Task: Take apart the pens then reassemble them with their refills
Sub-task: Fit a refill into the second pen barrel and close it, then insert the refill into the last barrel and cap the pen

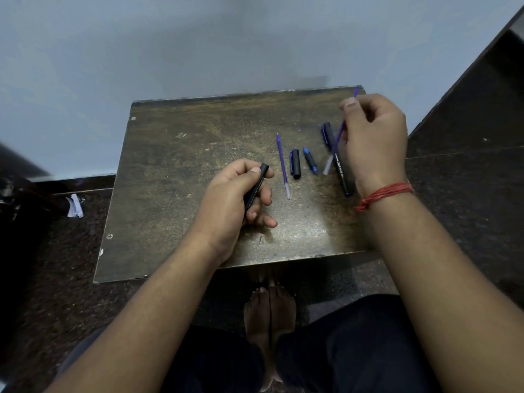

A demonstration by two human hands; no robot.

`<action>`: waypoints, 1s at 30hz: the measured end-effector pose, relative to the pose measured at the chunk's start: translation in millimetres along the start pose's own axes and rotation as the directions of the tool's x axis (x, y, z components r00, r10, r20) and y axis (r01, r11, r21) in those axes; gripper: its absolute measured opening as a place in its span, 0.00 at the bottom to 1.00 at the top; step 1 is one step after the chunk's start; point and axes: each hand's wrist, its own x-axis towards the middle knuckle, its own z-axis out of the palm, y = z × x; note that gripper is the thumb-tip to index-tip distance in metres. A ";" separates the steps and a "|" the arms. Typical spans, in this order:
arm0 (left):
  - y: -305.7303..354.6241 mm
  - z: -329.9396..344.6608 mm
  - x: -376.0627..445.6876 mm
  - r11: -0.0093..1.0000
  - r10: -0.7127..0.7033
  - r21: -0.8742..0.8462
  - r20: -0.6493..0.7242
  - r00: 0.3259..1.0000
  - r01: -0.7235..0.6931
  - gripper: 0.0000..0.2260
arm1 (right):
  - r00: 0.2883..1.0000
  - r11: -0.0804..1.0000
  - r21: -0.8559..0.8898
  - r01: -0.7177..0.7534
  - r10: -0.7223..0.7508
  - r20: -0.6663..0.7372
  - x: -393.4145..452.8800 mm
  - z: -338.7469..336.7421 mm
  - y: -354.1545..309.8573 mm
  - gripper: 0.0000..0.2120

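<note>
My left hand (pixel 238 194) grips a black pen barrel (pixel 256 185) near the middle of the small worn table (pixel 175 180), its open end pointing away from me. My right hand (pixel 374 140) pinches a thin purple refill (pixel 337 140), held tilted above the table's right side. On the table lie another purple refill (pixel 282 165), a black cap (pixel 295 163), a blue-tipped grip section (pixel 310 161), a second black cap (pixel 327 133) and a black barrel (pixel 342 175) partly under my right hand.
A pale wall stands right behind the table's far edge. Dark speckled floor surrounds the table, with a scrap of white paper (pixel 75 206) at the left. My bare feet (pixel 269 313) and knees sit below the near edge. A dark step rises at the right.
</note>
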 end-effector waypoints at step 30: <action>4.2 -0.6 -2.3 1.000 0.005 0.005 -0.029 1.000 -0.005 0.09 | 0.950 0.691 -0.662 0.289 -0.122 0.287 -13.4 17.5 2.0 0.09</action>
